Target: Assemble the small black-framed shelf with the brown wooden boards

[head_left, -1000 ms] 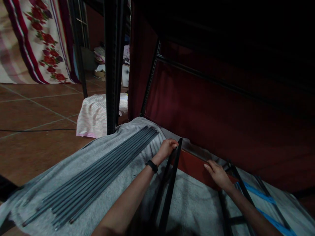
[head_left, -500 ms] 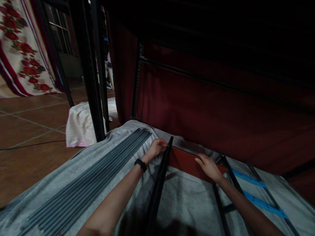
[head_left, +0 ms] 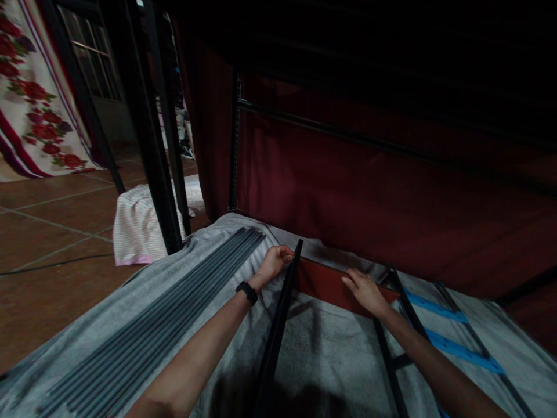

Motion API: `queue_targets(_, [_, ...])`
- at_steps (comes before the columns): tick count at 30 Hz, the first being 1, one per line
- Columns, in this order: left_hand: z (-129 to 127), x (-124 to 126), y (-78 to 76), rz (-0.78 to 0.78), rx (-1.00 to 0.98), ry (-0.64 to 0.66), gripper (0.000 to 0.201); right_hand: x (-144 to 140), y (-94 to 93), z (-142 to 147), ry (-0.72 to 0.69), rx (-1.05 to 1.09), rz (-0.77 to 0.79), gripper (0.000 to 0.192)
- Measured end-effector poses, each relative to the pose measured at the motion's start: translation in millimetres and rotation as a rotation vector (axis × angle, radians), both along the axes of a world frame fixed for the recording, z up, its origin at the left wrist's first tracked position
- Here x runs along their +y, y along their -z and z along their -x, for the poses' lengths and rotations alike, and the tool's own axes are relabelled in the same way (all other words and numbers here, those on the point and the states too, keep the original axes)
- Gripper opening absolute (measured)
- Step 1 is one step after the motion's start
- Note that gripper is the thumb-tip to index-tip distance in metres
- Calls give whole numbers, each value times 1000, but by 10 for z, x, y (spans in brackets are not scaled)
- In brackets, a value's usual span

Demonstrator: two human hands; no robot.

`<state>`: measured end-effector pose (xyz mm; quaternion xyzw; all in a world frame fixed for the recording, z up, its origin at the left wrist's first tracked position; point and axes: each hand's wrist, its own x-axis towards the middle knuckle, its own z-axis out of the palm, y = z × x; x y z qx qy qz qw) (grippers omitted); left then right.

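A long black metal bar (head_left: 285,293) stands on edge on the grey cloth (head_left: 324,348), running away from me. At its far end, a reddish-brown board (head_left: 324,281) meets its right side and reaches to the right between black bars. My left hand (head_left: 277,261), wearing a black wristband (head_left: 247,292), is closed in a pinch against the bar's outer left side near that end. Whatever lies between its fingertips is too small to make out. My right hand (head_left: 363,290) grips the board's top edge, thumb on the near face and fingers over the top.
Several thin grey rods (head_left: 165,313) lie side by side on the left. Blue strips (head_left: 463,351) cross black bars on the right. Dark uprights (head_left: 150,139) stand at the left, a dark red curtain (head_left: 348,191) hangs behind, and black framework covers the top.
The view has shifted slightly, so most things appear a little further left. Both hands keep their places on the bar and the board.
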<state>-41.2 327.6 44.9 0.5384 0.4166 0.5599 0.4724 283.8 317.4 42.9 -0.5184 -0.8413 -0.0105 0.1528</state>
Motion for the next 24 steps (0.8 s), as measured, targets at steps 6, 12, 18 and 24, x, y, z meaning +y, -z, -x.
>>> queue_targets(6, [11, -39, 32, -158, 289, -55, 6, -16, 11, 13, 22, -15, -14, 31])
queue_targets(12, [93, -133, -1, -366, 738, -40, 32, 13, 57, -4, 17, -46, -51, 32])
queue_targets(18, [142, -203, -13, -671, 1386, -111, 46, 31, 90, -18, 13, -67, -80, 33])
queue_targets(24, [103, -206, -36, -712, 1532, -108, 49, 25, 73, -7, 26, -84, -70, 35])
